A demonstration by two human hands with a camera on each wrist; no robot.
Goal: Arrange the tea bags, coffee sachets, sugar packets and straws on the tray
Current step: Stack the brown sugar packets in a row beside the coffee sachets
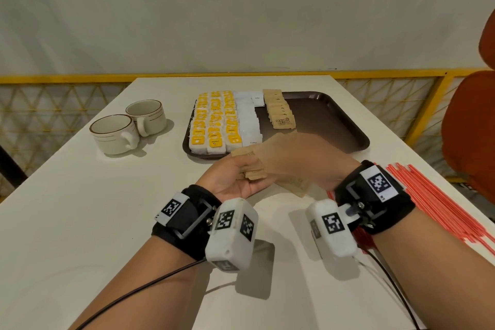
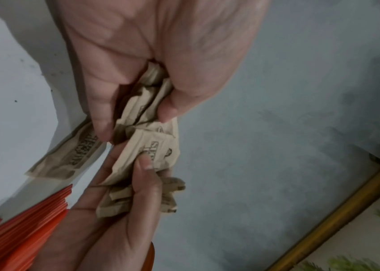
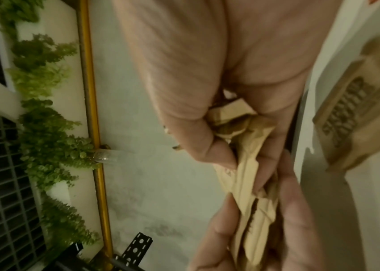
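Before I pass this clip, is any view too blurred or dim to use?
Head view: right hand smeared by motion blur, tray and cups sharp. Left wrist view: sugar packets readable, slightly soft. Right wrist view: dim, yellowish, packets and fingers blurred; usable only roughly.

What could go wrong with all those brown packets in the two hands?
1. Both the left hand and right hand pinch a loose, crumpled bunch of sugar packets above the table; one might slip out.
2. Squeezing could crease or tear the paper.
3. The straws lie right by the right wrist; a sweep might scatter them.
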